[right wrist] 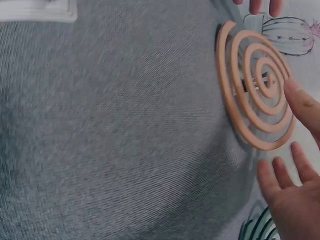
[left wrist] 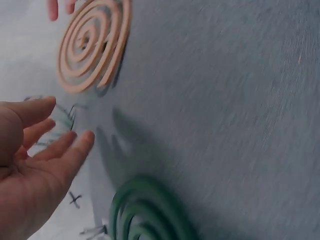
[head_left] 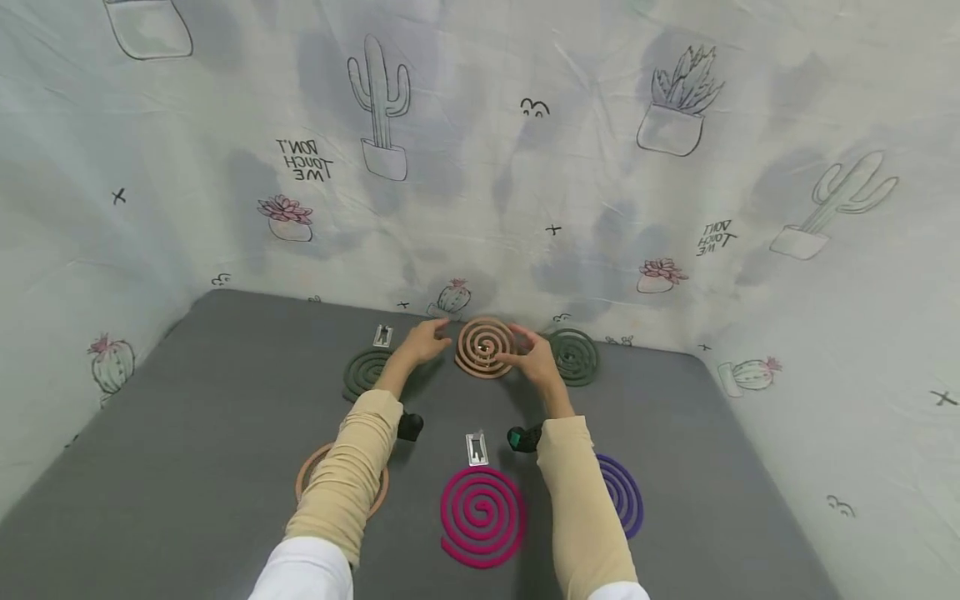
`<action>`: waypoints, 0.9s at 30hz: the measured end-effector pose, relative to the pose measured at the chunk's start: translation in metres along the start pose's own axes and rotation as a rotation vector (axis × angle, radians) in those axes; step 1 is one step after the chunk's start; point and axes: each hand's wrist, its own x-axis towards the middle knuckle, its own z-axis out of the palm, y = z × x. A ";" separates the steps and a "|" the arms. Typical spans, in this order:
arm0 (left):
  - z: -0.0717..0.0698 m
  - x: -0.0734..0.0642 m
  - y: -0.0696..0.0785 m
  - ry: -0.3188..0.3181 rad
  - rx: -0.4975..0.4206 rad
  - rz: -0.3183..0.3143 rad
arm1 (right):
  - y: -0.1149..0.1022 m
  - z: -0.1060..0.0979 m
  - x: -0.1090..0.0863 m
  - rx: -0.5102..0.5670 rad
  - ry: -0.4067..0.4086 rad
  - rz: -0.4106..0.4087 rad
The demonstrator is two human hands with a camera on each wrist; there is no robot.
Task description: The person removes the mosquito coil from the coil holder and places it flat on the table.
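Observation:
A tan mosquito coil (head_left: 460, 350) lies at the far middle of the grey table, with a small metal stand partly visible at its centre. To its left, my left hand (head_left: 424, 342) is spread with bent, relaxed fingers and holds nothing; a gap separates it from the coil in the left wrist view. At the coil's right side is my right hand (head_left: 538, 362), its fingers apart. Its thumb (right wrist: 299, 100) overlaps the coil's edge in the right wrist view; whether it touches I cannot tell. Green coils (head_left: 351, 375) lie beside both hands, one partly behind the left wrist.
Metal stands (head_left: 477, 449) lie flat, one near the middle and one at the far left. A pink coil (head_left: 447, 510) sits in front. My forearms partly cover an orange coil (head_left: 302, 479) and a purple coil (head_left: 637, 504). A patterned cloth (head_left: 480, 167) hangs behind the table.

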 end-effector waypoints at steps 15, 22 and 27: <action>-0.013 -0.059 0.088 0.077 -0.038 -0.074 | 0.011 0.011 0.002 0.090 0.037 -0.003; -0.009 -0.057 0.085 0.183 -0.094 -0.075 | 0.015 0.009 0.002 0.130 0.053 -0.026; -0.010 -0.053 0.078 0.210 -0.140 -0.089 | 0.016 0.002 0.001 0.195 -0.004 -0.044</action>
